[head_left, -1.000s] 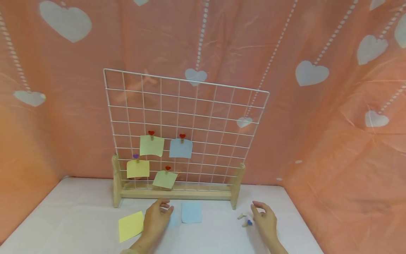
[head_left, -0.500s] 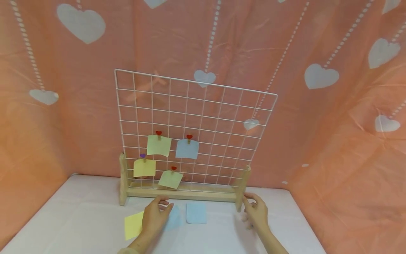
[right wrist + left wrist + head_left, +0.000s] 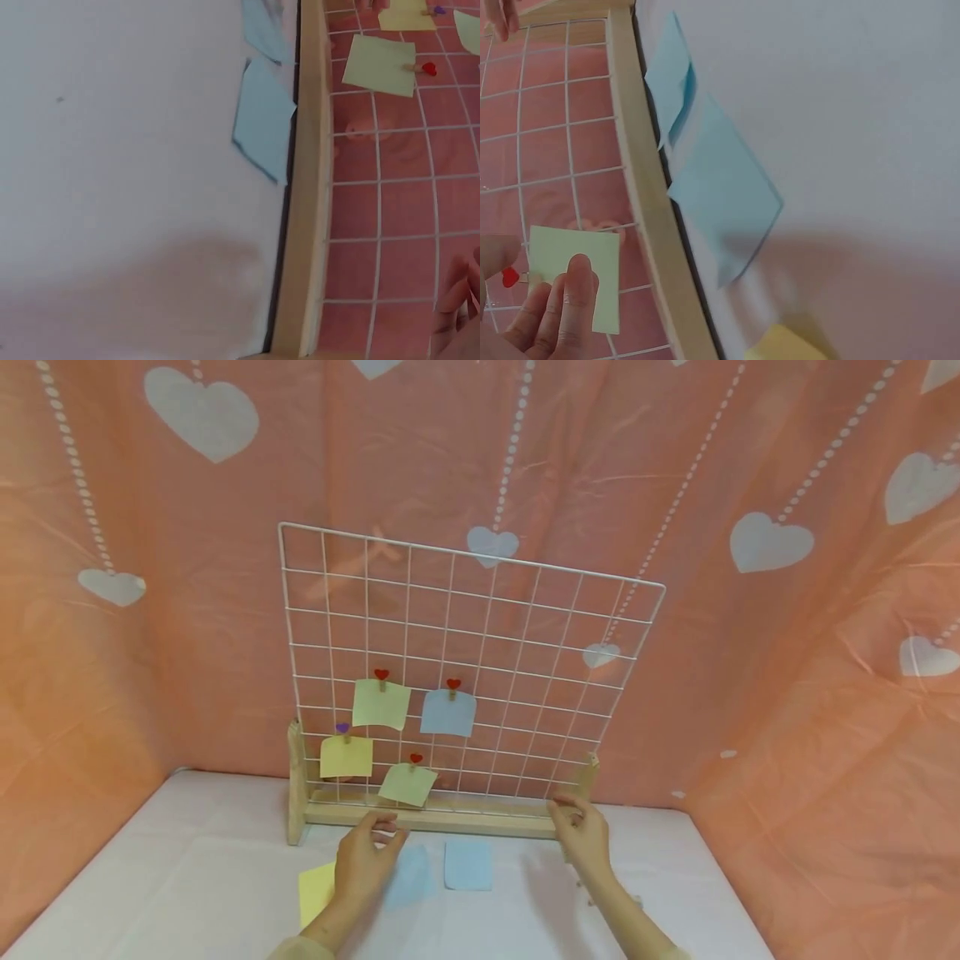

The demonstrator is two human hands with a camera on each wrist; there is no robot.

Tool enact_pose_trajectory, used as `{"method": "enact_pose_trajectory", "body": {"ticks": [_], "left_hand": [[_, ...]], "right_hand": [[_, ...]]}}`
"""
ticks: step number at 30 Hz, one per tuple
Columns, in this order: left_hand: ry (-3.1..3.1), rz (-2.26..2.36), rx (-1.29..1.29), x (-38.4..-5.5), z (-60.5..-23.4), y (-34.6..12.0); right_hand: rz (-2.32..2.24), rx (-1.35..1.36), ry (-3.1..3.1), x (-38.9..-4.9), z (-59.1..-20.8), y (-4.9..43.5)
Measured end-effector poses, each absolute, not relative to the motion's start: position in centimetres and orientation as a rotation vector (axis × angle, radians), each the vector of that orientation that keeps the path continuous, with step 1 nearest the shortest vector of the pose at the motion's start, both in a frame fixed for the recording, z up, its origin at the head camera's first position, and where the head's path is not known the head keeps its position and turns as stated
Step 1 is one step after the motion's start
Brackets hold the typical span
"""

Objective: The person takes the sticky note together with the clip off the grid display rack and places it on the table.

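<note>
My left hand (image 3: 363, 857) hovers near the stand's front, its fingers loosely bent and nothing visible in them. Beside and below it lie a pale blue sticky note (image 3: 410, 878) and a partly covered yellow sticky note (image 3: 315, 890). In the left wrist view its fingers (image 3: 577, 300) appear in front of a green note (image 3: 606, 262). My right hand (image 3: 585, 842) is raised before the right end of the white wire grid (image 3: 517, 672), fingers loosely curved. In the right wrist view only part of that right hand (image 3: 459, 311) shows; I see nothing in it.
Clipped to the grid are a green note (image 3: 381, 704), a blue note (image 3: 447, 713), a yellow note (image 3: 347, 757) and a lower green note (image 3: 407, 785). A second blue note (image 3: 468, 865) lies before the wooden base (image 3: 480, 821). Small clips lie partly hidden by the right forearm.
My right hand has moved left and up, from beside the small clips to before the grid's right end. My left hand has shifted slightly left, uncovering more of the blue note. The view has shifted.
</note>
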State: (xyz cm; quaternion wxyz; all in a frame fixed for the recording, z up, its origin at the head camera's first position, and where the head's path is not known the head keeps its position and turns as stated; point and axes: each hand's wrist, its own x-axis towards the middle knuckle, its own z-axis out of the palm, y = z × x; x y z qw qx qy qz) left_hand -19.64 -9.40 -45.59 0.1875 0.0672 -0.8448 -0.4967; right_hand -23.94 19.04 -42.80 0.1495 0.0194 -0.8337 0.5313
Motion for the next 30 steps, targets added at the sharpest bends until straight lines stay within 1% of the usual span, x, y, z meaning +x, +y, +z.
{"method": "enact_pose_trajectory", "body": {"ticks": [6, 13, 19, 23, 26, 30], "left_hand": [[-2.358, -1.385, 0.165, -20.4, -44.7, -9.5], [-2.302, -1.379, 0.152, -21.4, -43.3, -9.4], [-2.237, -1.423, 0.145, -22.5, -42.3, -9.2], [-2.179, -1.457, 0.141, -23.1, -41.6, -8.9], [-2.150, -1.453, 0.149, -23.4, -41.1, -8.8], [-2.125, -1.437, 0.168, -23.6, -40.9, -8.8]], "right_hand": [[1.522, 0.146, -2.375, -25.1, -41.3, 17.3], [1.609, 0.332, -2.280, -26.4, -39.1, 15.3], [1.598, 0.382, -2.283, -26.8, -37.0, 13.7], [1.621, 0.408, -2.283, -26.1, -34.7, 12.3], [1.636, 0.418, -2.283, -26.3, -33.9, 11.5], [1.672, 0.443, -2.245, -27.6, -34.2, 10.9]]}}
